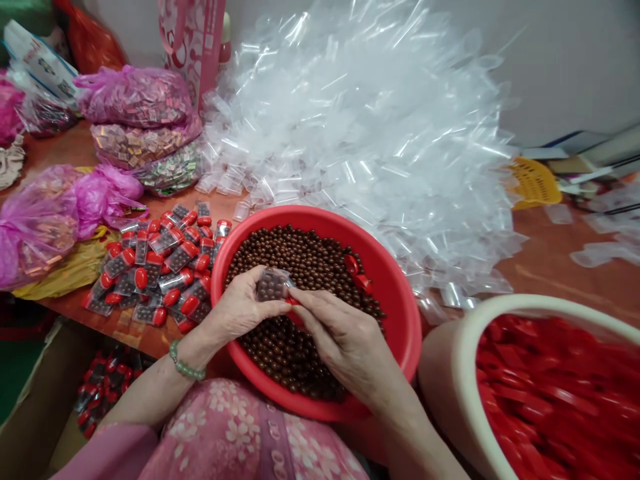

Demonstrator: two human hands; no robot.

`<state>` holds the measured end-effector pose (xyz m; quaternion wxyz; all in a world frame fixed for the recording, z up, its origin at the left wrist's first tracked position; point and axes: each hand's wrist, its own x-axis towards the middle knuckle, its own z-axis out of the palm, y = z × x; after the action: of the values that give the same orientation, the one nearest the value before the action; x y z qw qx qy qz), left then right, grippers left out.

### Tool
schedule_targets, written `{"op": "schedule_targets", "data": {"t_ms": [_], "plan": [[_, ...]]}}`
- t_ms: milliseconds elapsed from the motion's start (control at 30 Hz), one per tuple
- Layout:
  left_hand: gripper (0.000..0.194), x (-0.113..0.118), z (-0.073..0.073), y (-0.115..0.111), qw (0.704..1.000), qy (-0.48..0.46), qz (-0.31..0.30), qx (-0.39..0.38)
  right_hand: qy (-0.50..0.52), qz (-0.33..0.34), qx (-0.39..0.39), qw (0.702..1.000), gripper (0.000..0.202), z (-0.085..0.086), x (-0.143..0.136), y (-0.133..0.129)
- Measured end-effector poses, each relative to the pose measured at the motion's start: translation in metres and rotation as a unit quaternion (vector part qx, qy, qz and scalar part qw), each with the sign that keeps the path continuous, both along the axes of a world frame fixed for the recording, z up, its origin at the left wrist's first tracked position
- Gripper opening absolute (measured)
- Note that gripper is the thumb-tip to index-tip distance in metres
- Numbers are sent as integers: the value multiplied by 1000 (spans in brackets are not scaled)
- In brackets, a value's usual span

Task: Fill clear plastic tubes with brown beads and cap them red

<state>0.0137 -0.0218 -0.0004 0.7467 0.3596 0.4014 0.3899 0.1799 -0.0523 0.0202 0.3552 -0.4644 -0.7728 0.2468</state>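
Over a red basin (407, 333) of small round brown beads (295, 247), my left hand (245, 303) pinches a clear plastic packet (271, 285) with brown beads inside. My right hand (345, 333) closes its fingertips on a red cap (293, 301) at the packet's right end. How far the cap sits over the packet's opening is hidden by the fingers. Two or so loose red caps (361, 277) lie on the beads at the basin's right side. Left of the basin spreads a pile of red-capped packets (167, 263) with dark beads inside.
A big heap of clear plastic sleeves (370, 127) rises behind the basin. At the right stands a cream bucket (463, 360) of red caps (555, 393). Pink bags (143, 100) sit at the back left. Below the table edge, a cardboard box (30, 413) holds more capped packets (103, 387).
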Motion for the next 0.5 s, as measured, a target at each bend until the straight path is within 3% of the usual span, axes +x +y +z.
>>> {"op": "schedule_targets", "data": {"t_ms": [133,300,500], "plan": [[36,-1,1,0,1000,1,2,13,-2,-3,-1,1000,33,-4,-4,-6],[35,-2,2,0,999,-46,-5,3,58,-5,-55,997,35,-2,10,-1],[43,-9,-4,1,979,-135,-147,-33,219,-104,-158,957,22,6,19,28]]}}
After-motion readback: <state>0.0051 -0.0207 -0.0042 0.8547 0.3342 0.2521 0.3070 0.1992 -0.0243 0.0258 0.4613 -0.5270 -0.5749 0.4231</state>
